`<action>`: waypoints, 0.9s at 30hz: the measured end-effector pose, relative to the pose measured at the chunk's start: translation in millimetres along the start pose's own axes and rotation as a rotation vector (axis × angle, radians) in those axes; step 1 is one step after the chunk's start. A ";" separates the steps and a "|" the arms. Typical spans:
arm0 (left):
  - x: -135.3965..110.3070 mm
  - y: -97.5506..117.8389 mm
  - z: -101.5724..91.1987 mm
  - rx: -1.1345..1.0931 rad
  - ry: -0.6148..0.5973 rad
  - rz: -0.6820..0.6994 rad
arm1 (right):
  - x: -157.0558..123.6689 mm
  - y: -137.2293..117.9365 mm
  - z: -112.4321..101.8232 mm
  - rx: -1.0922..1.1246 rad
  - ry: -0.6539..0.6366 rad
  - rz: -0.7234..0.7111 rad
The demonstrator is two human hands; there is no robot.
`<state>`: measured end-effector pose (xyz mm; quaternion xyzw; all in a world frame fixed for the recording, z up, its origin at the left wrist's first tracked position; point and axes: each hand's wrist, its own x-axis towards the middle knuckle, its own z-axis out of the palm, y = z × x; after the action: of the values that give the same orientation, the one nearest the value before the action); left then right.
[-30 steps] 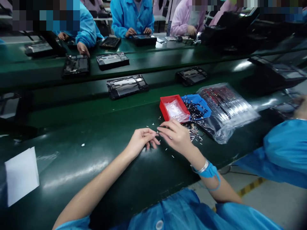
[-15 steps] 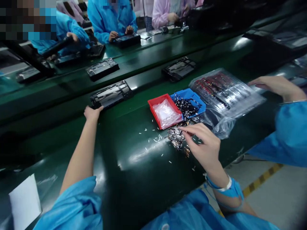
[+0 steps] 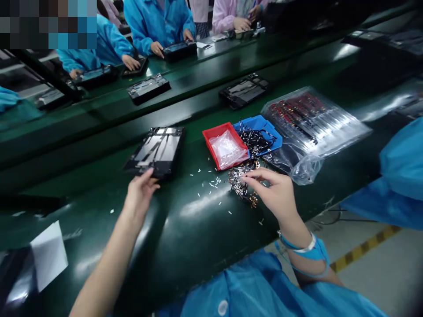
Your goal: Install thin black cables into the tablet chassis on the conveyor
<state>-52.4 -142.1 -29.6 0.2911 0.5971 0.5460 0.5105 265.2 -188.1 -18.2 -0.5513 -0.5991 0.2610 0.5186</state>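
Note:
My left hand (image 3: 142,191) grips the near edge of a black-framed electronic device (image 3: 160,149) with silver panels, thumb on top and fingers curled at its rim. The device lies flat on the dark green bench. Thumb and forefinger of my right hand (image 3: 276,193) are pinched together over a pile of small metallic and black parts (image 3: 239,180); what is between the fingertips is too small to make out. Behind the pile stand a red bin (image 3: 216,156) holding a clear plastic bag and a blue bin (image 3: 276,140) full of black strip-like parts.
A clear bag of red and black strips (image 3: 317,119) lies right of the bins. Small white slips (image 3: 216,181) are scattered left of the pile. More framed devices (image 3: 244,90) stand farther back. White paper (image 3: 49,255) lies at left. Co-workers sit opposite; a blue sleeve (image 3: 401,158) is at right.
My left hand has brought the device nearer and turned it. My right hand stays pinched over the pile. The neighbour's hand at the right has left the bag of strips.

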 end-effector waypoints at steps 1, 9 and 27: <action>-27.8 -13.4 -0.7 -0.039 0.019 -0.034 | -2.1 -2.0 1.6 0.020 -0.024 0.006; -199.8 -91.7 1.9 -0.550 -0.276 -0.547 | -18.0 -31.3 37.1 0.141 -0.346 0.107; -164.0 -90.1 -76.7 1.183 -0.139 0.851 | -42.8 -36.9 162.9 0.129 -0.784 0.256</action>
<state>-53.9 -338.9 -76.4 0.7589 0.5936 0.2633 0.0482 96.4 -195.2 -52.9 -0.4467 -0.6601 0.5506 0.2483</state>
